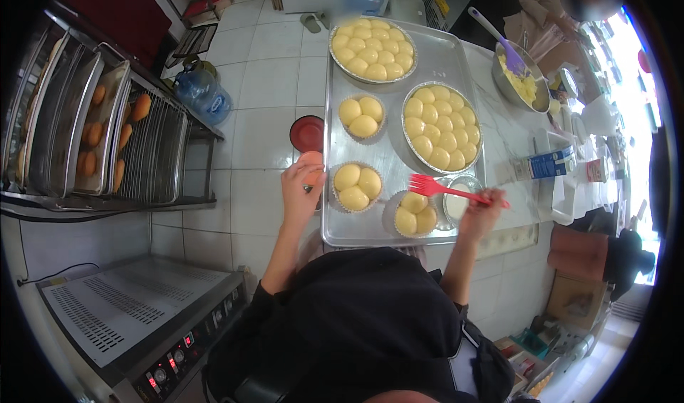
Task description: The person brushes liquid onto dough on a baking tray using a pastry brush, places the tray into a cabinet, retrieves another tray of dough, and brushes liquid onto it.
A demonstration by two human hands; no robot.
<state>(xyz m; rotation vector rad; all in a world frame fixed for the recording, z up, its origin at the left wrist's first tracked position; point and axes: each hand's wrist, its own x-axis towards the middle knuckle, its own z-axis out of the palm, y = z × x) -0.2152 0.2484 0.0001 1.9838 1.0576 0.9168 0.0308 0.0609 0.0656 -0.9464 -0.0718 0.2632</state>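
Red brush (pixel 429 186), pale yellow buns (pixel 442 141), silver tray (pixel 441 55)

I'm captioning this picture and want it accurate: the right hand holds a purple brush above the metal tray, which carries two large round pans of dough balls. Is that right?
Not quite: the brush is red, not purple, as the head view shows. The right hand does hold it above the metal tray, and the rest stands.

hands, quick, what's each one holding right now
Left hand: closed on an orange object, its shape partly hidden.
Right hand: closed, holding a red brush by its handle.
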